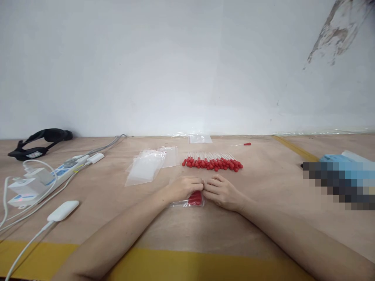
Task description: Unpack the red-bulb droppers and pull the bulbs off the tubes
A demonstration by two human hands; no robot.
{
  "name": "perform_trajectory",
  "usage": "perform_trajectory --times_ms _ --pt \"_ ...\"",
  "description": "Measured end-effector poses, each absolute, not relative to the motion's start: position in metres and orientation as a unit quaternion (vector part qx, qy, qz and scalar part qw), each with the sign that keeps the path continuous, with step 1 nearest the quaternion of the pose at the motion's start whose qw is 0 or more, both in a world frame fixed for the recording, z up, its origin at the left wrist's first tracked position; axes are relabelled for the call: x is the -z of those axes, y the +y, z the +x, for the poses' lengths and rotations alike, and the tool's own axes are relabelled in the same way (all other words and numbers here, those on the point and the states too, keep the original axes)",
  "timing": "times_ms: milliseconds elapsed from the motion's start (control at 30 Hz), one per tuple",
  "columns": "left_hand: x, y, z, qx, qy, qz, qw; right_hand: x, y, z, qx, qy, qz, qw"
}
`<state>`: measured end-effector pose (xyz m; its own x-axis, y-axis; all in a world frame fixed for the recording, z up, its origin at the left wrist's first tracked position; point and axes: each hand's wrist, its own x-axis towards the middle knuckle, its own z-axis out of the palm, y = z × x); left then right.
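From my remote station, I register a yellow strip point(155, 265) along the table's near edge. Left of it and slightly farther, a white oval device point(63, 210) lies on its cable.

At near center, a clear plastic bag point(179, 203) lies flat, red bulbs point(195, 199) showing at its right end. My left hand point(184, 189) lies across its far side, fingers curled and clamped on the film; the thumb is hidden. My right hand point(224, 194) meets it at the bag's right end, fingers bent; I cannot tell whether they pinch the film.

To the left stands a white power strip point(60, 174) with plugged-in adapters. Just beyond the hands, a row of red-bulbed droppers point(213, 162) lies with bulbs near and pale stems far. Left of the row, several flat clear bags point(145, 168) overlap.

At right I note a blue packet point(336, 160); at far left, a black head strap point(43, 136). Farther, a single dropper point(247, 144) lies right of center; one flat bag point(200, 139) rests near the white wall point(175, 70).
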<state>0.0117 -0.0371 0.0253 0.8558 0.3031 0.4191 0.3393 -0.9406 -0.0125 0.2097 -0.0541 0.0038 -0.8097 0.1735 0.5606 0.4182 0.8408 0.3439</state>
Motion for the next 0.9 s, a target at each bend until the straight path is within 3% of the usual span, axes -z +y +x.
perform_trajectory --times_ms 100,267,467,700,900 --pt "-0.032 -0.037 0.01 0.15 -0.134 -0.977 0.064 -0.004 -0.051 0.208 0.227 -0.932 -0.159 0.233" --pt "-0.043 -0.029 0.0 0.179 -0.119 -0.974 0.073 -0.01 -0.053 0.213 0.142 -0.951 -0.168 0.216" --pt "-0.05 -0.028 -0.004 0.165 -0.124 -0.971 0.122 -0.015 -0.062 0.219 -0.106 -0.913 -0.281 0.276" --pt "-0.054 -0.049 -0.011 0.162 -0.311 -0.932 -0.091 -0.009 -0.058 0.206 -0.242 -0.82 -0.391 0.342" --pt "-0.03 -0.066 -0.026 0.168 -0.332 -0.903 -0.213 -0.009 -0.059 0.199 -0.284 -0.772 -0.447 0.35"
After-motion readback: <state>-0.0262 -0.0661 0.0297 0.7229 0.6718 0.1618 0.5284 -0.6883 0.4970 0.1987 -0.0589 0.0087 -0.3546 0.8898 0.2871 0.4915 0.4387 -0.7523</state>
